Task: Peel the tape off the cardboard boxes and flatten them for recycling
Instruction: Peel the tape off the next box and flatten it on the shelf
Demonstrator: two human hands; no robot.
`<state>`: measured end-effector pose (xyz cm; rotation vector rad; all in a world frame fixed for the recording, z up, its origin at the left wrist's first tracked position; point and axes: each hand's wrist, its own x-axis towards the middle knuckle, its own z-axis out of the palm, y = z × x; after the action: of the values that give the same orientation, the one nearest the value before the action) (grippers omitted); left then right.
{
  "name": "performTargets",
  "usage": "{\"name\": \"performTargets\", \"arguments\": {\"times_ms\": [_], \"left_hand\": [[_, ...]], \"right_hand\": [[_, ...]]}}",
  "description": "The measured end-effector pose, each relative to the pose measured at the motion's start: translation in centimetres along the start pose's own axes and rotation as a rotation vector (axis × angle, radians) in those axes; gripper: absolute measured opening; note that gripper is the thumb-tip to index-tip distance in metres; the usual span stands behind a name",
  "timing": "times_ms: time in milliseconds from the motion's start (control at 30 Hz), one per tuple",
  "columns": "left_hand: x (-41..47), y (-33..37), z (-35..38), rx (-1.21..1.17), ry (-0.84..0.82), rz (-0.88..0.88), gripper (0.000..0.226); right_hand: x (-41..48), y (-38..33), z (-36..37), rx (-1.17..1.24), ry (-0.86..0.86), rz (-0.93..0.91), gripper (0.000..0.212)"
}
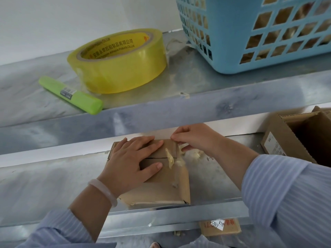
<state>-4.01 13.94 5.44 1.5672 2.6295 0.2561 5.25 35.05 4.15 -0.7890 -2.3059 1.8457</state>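
1. On the lower shelf point(215, 178), near its front edge, the left hand point(129, 163) presses the small cardboard box point(161, 192), fingers point(152, 144) flat.
2. The right hand point(195, 138) pinches loosened tape point(169, 158) at the box's far right corner.
3. Pulling low and slowly should keep it whole.

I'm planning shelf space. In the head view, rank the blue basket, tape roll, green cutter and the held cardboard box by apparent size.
1. blue basket, though partly out of frame.
2-3. tape roll and cardboard box look alike; the box is partly covered, so unranked.
4. green cutter.
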Motion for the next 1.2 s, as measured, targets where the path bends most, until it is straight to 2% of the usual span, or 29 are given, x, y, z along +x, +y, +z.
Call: {"name": "performTargets", "arguments": {"times_ms": [133,200,267,433,567,667,733,833,1033,1200], "left_hand": [[0.2,-0.1,0.0,0.01,-0.016,-0.023,0.069],[0.3,-0.1,0.0,0.007,-0.02,-0.029,0.07],[0.4,-0.2,0.0,0.0,-0.023,-0.035,0.07],[0.5,-0.2,0.1,0.01,-0.018,-0.026,0.069],[0.2,-0.1,0.1,0.014,-0.005,-0.019,0.068],[0.1,0.0,0.2,0.014,-0.004,-0.013,0.068],[0.2,-0.1,0.3,0.018,-0.008,-0.014,0.068],[0.3,-0.2,0.3,0.021,-0.009,-0.029,0.069],[0.4,-0.4,0.4,0.031,-0.01,-0.032,0.069],[0.4,-0.6,0.6,0.028,-0.002,-0.026,0.068]], "right_hand": [[0.4,0.1,0.5,-0.336,0.105,-0.18,0.011],[0.3,0.7,0.9,-0.345,0.212,-0.229,0.014],[0.3,1.2,0.4,-0.256,0.275,-0.225,0.015],[0.4,1.2,-1.6,-0.117,0.144,-0.144,0.012],[0.7,0.5,-0.5,-0.2,0.014,-0.064,0.013],[0.7,-0.5,0.0,-0.237,0.018,-0.066,0.009],[0.6,-0.7,0.2,-0.351,0.041,-0.124,0.011],[0.3,-0.4,1.1,-0.424,0.146,-0.189,0.012],[0.1,1.2,3.1,-0.193,0.348,-0.147,0.01],[0.1,1.8,3.9,0.138,0.372,0.009,0.009]]}}
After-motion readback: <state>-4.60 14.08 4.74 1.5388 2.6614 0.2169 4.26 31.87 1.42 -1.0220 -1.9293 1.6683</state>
